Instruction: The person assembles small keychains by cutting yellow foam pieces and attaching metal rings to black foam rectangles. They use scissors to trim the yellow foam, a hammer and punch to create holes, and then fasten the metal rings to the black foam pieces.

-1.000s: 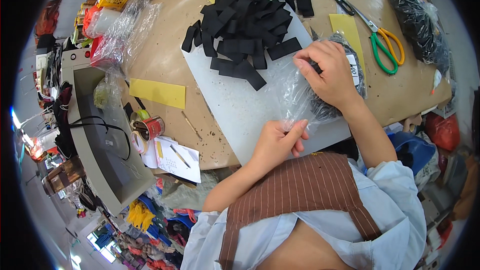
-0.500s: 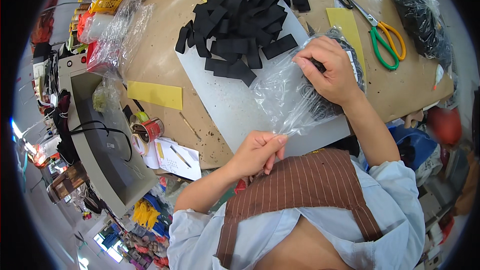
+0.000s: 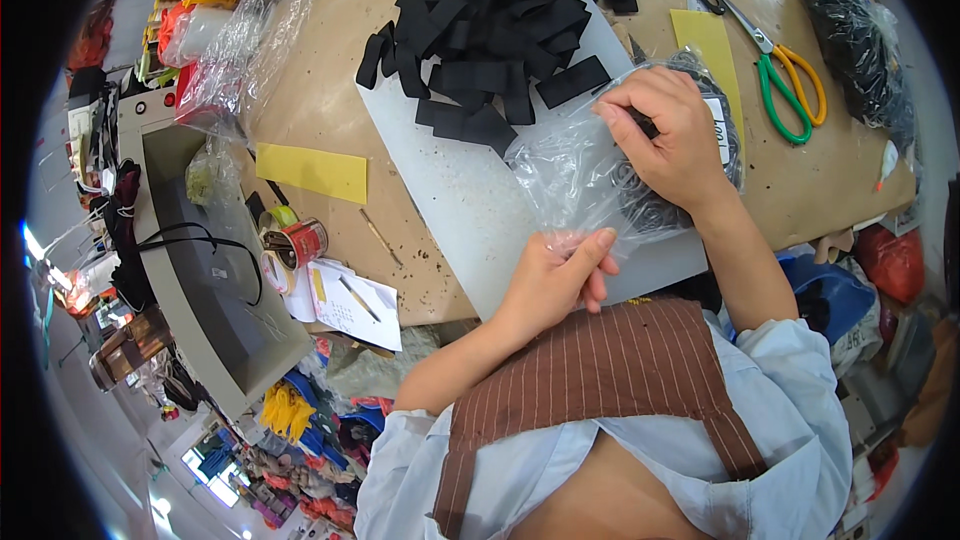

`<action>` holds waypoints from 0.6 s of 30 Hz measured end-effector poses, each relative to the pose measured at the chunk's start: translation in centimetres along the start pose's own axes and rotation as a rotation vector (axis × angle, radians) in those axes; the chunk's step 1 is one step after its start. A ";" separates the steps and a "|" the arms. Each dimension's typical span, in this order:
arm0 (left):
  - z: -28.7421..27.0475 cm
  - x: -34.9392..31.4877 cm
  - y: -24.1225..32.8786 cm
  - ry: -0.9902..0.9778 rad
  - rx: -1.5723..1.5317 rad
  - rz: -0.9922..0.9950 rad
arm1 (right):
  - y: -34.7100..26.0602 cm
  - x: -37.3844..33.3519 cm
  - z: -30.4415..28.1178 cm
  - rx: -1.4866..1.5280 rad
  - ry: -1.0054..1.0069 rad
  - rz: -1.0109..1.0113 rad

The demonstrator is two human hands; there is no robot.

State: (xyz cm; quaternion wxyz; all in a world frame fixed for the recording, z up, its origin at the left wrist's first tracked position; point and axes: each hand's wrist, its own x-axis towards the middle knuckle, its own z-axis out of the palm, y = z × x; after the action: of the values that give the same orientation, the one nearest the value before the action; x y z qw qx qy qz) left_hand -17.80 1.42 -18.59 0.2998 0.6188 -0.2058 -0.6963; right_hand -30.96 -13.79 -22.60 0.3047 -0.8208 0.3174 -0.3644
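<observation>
Pinching the loose film of a clear plastic bag (image 3: 560,180) between thumb and curled fingers of the left hand (image 3: 565,275). Arching the right hand (image 3: 665,135) over the bag's filled end, against dark grey looped cords (image 3: 650,202); impossible to say whether gripping the film there or merely pressing. Spanning between both grips with the bag, above a white board (image 3: 470,225). Having a white label (image 3: 718,130) just right of the right grip, with scissors (image 3: 766,44) farther right. Facing a heap of black fabric strips (image 3: 490,40) ahead and left of the right grip, with a red tin (image 3: 305,240) well left of the left one.
</observation>
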 end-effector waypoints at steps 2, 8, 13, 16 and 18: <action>-0.3 -0.4 -0.3 -0.031 0.004 0.002 | 0.2 0.1 -0.1 0.039 0.014 -0.002; -1.2 -0.9 -0.4 -0.126 0.082 -0.018 | 0.4 0.1 -0.5 0.170 0.063 -0.001; -3.1 -1.7 -0.3 -0.258 0.031 -0.127 | 0.5 -0.1 -0.6 0.232 0.082 0.013; -3.4 -1.9 0.3 -0.251 0.069 -0.181 | 0.6 -0.1 -0.2 0.174 0.075 -0.028; -3.5 -2.5 0.7 -0.116 0.563 0.271 | 0.6 0.2 -0.2 0.105 0.052 -0.035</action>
State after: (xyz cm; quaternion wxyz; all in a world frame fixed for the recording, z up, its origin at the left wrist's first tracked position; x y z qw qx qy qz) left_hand -14.15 2.88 -16.83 0.1945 0.6038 -0.4878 -0.5997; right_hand -31.14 -14.38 -22.83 0.3328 -0.7992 0.2912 -0.4071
